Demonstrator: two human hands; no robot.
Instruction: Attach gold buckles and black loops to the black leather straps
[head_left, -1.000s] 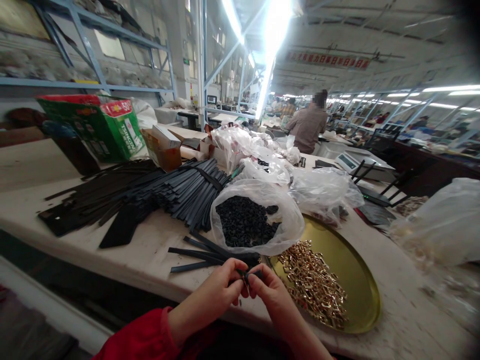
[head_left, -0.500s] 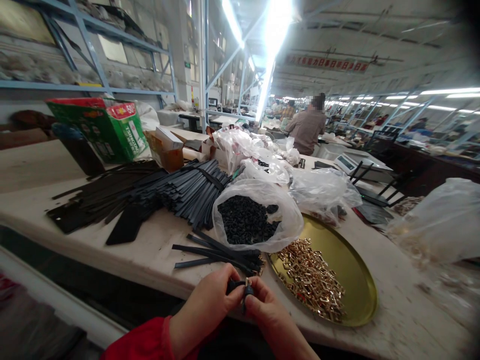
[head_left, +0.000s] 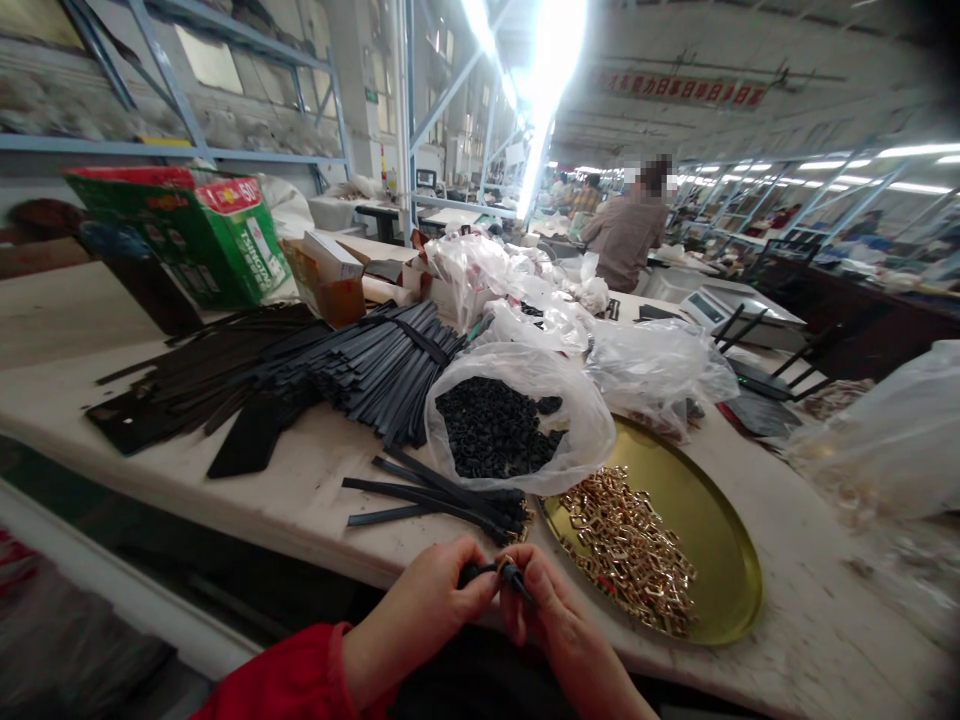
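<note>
My left hand (head_left: 439, 588) is closed round a dark strap (head_left: 471, 574) above the table's front edge. A small gold buckle (head_left: 506, 563) sits on the strap between my hands. My right hand (head_left: 561, 612) pinches the strap's end just past the buckle, where a short dark tip points down to the right. Several dark straps with gold buckles (head_left: 442, 505) lie just beyond my hands. To their right a gold tray (head_left: 726, 560) holds a heap of gold buckles (head_left: 637, 560). Behind stands a clear plastic bag (head_left: 589, 430) of small black loops (head_left: 499, 425).
A thick bundle of dark straps (head_left: 375, 365) spreads across the left of the table (head_left: 300, 510). A green carton (head_left: 202, 240) stands behind it. More plastic bags (head_left: 660, 365) and a scale (head_left: 705, 308) are at the back right. A person (head_left: 626, 235) sits farther off.
My right hand has turned and moved slightly right. The strap's end, which hung straight down, now slants down to the right. The whole view has shifted slightly.
</note>
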